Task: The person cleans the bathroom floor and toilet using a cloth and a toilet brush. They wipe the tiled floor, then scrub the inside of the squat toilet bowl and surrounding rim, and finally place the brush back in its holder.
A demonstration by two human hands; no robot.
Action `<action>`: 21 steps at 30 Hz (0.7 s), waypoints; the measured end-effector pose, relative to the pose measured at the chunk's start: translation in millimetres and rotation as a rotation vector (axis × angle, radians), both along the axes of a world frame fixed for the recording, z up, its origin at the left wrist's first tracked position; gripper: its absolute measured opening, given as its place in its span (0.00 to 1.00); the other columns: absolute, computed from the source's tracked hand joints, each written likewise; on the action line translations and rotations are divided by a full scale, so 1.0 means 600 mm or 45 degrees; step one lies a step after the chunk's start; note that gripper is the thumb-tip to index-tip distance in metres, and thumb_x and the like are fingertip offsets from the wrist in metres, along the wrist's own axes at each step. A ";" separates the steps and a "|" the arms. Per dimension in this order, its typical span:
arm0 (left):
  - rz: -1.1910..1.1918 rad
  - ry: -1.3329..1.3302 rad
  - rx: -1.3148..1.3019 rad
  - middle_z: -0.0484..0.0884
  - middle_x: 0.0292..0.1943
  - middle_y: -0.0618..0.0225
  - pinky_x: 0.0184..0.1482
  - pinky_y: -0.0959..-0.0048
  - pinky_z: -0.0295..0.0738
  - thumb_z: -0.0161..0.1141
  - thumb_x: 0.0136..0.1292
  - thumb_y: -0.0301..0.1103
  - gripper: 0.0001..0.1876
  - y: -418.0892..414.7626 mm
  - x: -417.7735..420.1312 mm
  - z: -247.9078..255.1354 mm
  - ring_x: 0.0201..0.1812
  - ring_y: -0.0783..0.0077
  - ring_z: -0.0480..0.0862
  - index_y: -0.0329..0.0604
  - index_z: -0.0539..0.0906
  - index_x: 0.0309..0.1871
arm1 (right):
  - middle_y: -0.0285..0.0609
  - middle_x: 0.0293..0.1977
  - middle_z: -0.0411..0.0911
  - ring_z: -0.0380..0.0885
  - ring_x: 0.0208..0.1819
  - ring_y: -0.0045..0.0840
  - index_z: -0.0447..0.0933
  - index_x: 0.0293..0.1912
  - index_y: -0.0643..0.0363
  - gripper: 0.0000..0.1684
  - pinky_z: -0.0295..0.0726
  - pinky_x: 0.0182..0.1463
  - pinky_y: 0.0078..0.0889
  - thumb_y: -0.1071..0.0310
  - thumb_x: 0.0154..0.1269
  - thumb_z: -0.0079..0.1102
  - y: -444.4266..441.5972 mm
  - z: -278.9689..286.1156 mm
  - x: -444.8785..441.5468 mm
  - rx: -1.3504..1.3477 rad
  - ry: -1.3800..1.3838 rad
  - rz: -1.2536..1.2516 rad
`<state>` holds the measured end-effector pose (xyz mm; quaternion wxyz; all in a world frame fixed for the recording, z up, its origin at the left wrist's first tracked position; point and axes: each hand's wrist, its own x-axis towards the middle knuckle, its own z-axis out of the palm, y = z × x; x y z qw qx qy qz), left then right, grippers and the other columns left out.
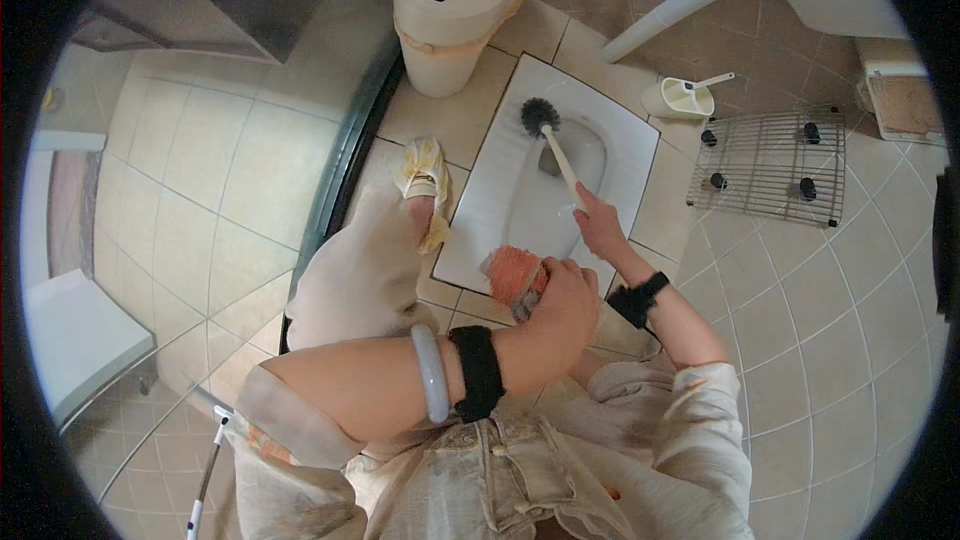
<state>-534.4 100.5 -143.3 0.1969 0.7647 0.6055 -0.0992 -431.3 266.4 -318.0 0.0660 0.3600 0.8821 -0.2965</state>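
My right hand (600,229) grips the white handle of a toilet brush (562,157). The brush's dark bristle head lies at the far left of a white squat toilet (480,217), over the border of its basin. Closer to me, my left hand (566,296) is curled around a coral-pink, fuzzy cloth or scrubber (514,274) with a grey part. Its fingers partly hide that thing, so its exact kind is unclear. This bundle is above the toilet's near edge. A foot in a yellow-and-white shoe (424,184) stands left of the toilet.
A lidded cream waste bin (450,0) stands beyond the toilet. To the right are a white brush holder (675,99) and a wire rack (769,169) with black feet. A white pipe (675,11) slants down at the back. A dark-framed glass partition (337,157) runs along the left.
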 end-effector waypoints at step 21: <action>0.033 0.043 -0.039 0.74 0.45 0.58 0.44 0.51 0.68 0.56 0.54 0.40 0.18 0.009 0.025 -0.038 0.45 0.56 0.75 0.38 0.81 0.43 | 0.58 0.38 0.76 0.76 0.38 0.49 0.65 0.57 0.64 0.26 0.76 0.41 0.44 0.74 0.57 0.46 0.014 0.047 -0.016 -0.222 -0.177 -0.239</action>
